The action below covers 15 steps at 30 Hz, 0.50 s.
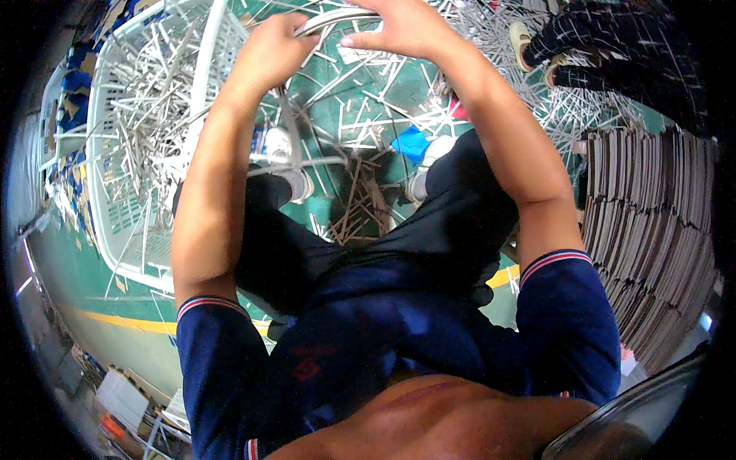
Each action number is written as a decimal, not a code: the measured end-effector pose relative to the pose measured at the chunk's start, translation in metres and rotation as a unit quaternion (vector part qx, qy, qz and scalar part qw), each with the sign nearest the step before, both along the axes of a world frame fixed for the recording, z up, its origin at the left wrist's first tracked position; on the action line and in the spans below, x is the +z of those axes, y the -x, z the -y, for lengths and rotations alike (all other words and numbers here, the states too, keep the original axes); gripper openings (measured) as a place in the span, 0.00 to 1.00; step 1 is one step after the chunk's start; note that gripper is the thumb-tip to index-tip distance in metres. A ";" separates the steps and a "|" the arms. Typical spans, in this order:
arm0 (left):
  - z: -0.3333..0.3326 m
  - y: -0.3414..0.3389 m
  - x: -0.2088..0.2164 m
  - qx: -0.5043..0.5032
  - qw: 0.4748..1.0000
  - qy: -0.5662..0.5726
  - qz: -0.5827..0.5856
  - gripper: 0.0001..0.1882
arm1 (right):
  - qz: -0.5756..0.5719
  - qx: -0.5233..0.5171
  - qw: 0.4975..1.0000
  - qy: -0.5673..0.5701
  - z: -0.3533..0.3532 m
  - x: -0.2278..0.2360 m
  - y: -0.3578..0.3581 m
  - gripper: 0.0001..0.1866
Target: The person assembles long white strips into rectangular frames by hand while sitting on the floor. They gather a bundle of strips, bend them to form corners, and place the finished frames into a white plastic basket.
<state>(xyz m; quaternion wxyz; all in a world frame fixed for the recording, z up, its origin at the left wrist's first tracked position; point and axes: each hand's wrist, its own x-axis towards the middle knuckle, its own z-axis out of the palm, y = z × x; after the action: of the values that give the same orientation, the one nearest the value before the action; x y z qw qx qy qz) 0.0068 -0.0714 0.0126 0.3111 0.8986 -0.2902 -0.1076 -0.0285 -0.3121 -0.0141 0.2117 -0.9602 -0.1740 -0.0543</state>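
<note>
At the top of the head view my left hand (pixel 277 47) is closed round a thin bundle of pale grey strips (pixel 331 19). The bundle arcs across to my right hand (pixel 399 29) and meets it near the palm. That hand's thumb is stretched out, apart from the strips, and its upper fingers are partly cut off by the picture's edge. Below my left hand, a few blurred whitish strips (pixel 290 126) hang down between my knees. Many loose white strips (pixel 360 115) lie scattered on the green floor.
A large pale plastic basket (pixel 103 192) full of strips stands at my left. On the right rises a tall stack of flat grey-brown pieces (pixel 636 230). Another person's legs (pixel 606 54) are at the upper right. A blue scrap (pixel 412 143) lies by my shoe (pixel 438 149).
</note>
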 end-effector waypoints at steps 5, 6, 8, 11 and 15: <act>-0.004 -0.007 -0.019 0.071 0.993 0.082 -0.055 0.15 | -0.238 -0.071 0.934 -0.259 -0.022 -0.021 0.001 0.22; -0.009 -0.013 -0.023 0.067 0.993 0.099 0.009 0.17 | -0.241 -0.127 0.921 -0.277 -0.029 -0.025 0.002 0.21; -0.018 -0.007 -0.018 0.150 0.983 0.094 0.044 0.19 | -0.212 -0.081 0.900 -0.373 -0.067 -0.040 -0.007 0.28; -0.006 0.009 -0.004 0.213 0.952 0.219 -0.019 0.28 | -0.255 -0.136 0.751 -0.594 -0.081 -0.060 -0.009 0.29; 0.027 0.024 -0.004 0.288 0.898 0.325 -0.070 0.23 | -0.227 -0.176 0.641 -0.712 -0.069 -0.087 0.000 0.23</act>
<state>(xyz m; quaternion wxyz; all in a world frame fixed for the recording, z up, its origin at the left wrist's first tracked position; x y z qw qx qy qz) -0.0177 -0.0983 0.0084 0.6232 0.7815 -0.0145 0.0243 -0.0288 -0.2434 -0.1016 0.8490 -0.5078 0.1443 0.0224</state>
